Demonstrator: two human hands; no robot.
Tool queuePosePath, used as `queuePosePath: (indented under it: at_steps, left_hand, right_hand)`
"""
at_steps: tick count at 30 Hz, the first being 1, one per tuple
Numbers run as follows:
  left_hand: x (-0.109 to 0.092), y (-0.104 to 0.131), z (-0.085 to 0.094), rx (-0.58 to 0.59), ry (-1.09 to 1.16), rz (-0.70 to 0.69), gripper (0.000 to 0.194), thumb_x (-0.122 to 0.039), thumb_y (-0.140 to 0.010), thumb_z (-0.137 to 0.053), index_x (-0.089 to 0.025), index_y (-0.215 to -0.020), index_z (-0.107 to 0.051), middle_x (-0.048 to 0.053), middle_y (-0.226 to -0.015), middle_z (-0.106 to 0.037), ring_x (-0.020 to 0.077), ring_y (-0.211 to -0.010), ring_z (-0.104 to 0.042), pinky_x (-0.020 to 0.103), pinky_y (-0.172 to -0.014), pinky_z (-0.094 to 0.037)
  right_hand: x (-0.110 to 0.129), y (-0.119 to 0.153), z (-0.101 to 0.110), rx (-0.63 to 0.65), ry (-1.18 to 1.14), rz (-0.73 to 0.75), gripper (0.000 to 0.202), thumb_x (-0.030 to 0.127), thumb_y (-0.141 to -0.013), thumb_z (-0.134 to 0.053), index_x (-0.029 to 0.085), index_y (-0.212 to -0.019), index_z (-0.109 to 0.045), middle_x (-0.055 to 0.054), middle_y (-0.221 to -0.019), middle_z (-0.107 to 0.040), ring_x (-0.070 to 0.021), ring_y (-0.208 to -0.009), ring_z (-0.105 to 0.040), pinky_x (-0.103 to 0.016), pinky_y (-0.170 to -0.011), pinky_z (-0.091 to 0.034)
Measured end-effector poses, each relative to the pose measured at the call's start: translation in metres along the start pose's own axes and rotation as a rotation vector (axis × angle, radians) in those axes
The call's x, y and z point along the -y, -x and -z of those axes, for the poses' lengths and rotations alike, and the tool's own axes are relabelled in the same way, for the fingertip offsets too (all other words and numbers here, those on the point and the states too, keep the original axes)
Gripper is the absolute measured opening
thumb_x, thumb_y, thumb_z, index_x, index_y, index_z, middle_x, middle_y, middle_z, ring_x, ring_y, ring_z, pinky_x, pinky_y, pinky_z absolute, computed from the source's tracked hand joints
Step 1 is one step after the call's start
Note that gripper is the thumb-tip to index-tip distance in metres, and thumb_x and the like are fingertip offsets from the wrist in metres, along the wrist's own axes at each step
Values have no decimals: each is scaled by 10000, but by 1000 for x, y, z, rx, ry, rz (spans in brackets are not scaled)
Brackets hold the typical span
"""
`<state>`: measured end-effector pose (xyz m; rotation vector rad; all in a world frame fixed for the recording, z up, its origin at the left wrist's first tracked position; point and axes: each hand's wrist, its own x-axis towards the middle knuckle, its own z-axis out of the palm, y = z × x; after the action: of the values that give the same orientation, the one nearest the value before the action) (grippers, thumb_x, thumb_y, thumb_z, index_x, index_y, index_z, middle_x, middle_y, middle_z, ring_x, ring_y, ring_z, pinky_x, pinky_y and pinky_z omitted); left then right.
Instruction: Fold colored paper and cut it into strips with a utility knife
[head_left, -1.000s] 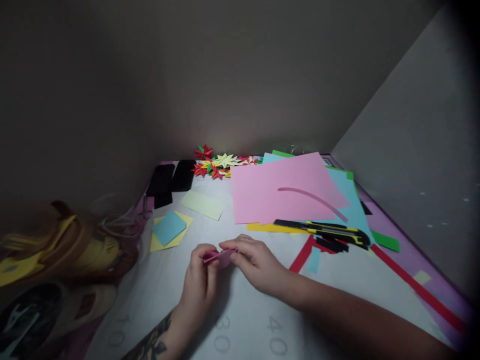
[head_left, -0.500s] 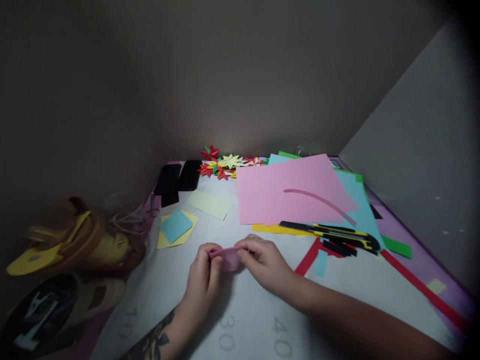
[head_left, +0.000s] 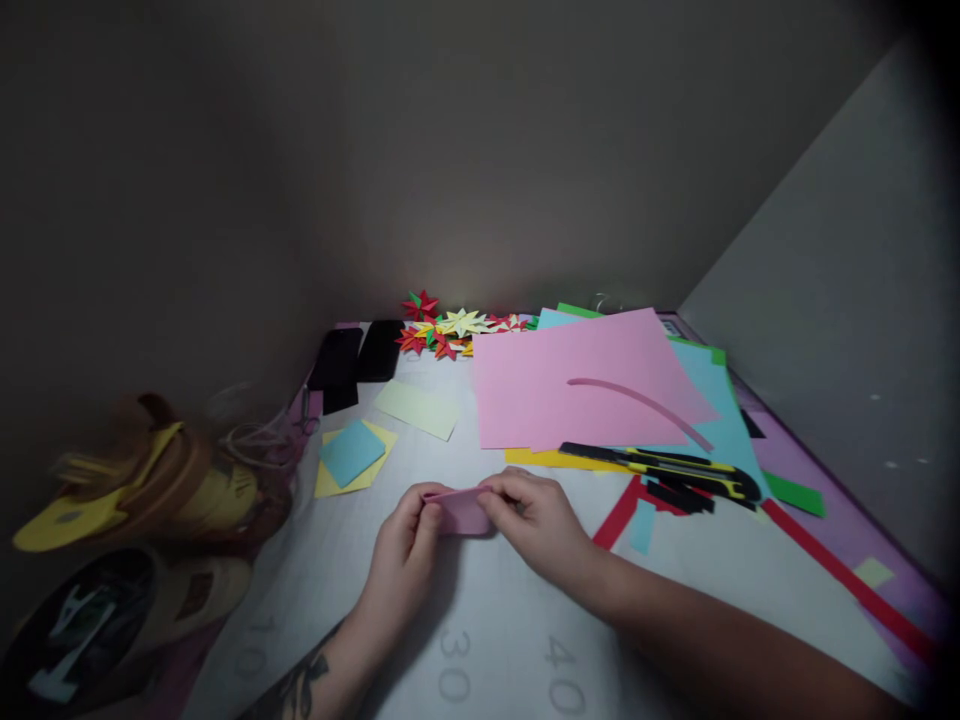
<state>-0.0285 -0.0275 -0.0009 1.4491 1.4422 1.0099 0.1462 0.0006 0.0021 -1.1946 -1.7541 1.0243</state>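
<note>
A small folded pink paper [head_left: 463, 512] is held between both hands above the pale mat. My left hand [head_left: 409, 540] pinches its left end, thumb in front. The right end is gripped between the thumb and fingers of my right hand [head_left: 529, 515]. Beyond the hands lie large pink sheets [head_left: 540, 385] over light blue, green and yellow ones. A black and yellow cutter [head_left: 690, 470] rests at their front edge. To the left, a blue square [head_left: 352, 453] sits on a yellow one, near a pale green paper [head_left: 418, 408].
Folded paper stars [head_left: 457, 325] line the back beside two dark phones [head_left: 381, 350]. Small scissors [head_left: 305, 412] lie at the left. Containers and a yellow object [head_left: 97, 515] stand at far left. Red strips [head_left: 840, 575] and scraps lie right.
The pink paper shows flatter and wider between the fingers. My right hand has shifted slightly right, and my left hand has moved a little.
</note>
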Motion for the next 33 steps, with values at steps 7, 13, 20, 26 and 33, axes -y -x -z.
queuePosePath:
  at_steps: [7,13,20,26,33]
  left_hand:
    - [3,-1,-1,-5,73,55,276,-329,-891,-449,-148,-1011,-619,71,-958,-658,192,-887,-586,284,-787,-450]
    - [3,0,1,-6,41,57,297,-338,-883,-461,-147,-1003,-655,55,-909,-682,178,-821,-593,266,-738,-455]
    - [2,0,2,1,25,61,306,-349,-872,-470,-148,-953,-686,39,-817,-681,177,-759,-596,263,-693,-458]
    - [1,0,1,-2,39,50,295,-340,-868,-478,-150,-932,-695,31,-764,-673,176,-724,-603,260,-655,-471]
    - [0,2,1,17,9,-13,306,-316,-903,-441,-160,-1014,-679,71,-967,-710,190,-883,-637,291,-793,-493]
  right_hand:
    - [1,0,0,8,-9,-25,182,211,-845,-538,192,-691,-633,14,-658,-591,-124,-655,-542,-236,-620,-390]
    - [-4,1,0,10,-12,-62,206,234,-844,-542,188,-658,-618,19,-641,-573,-117,-628,-522,-232,-594,-380]
    - [-4,2,1,-12,-23,-70,160,244,-827,-560,194,-697,-638,11,-665,-613,-129,-641,-550,-241,-604,-404]
    - [-3,1,2,-8,-44,-76,150,237,-818,-558,198,-702,-644,4,-683,-637,-136,-643,-569,-249,-604,-429]
    - [-3,1,3,34,-62,-23,196,236,-859,-536,218,-943,-713,-30,-884,-715,-164,-821,-635,-292,-757,-478]
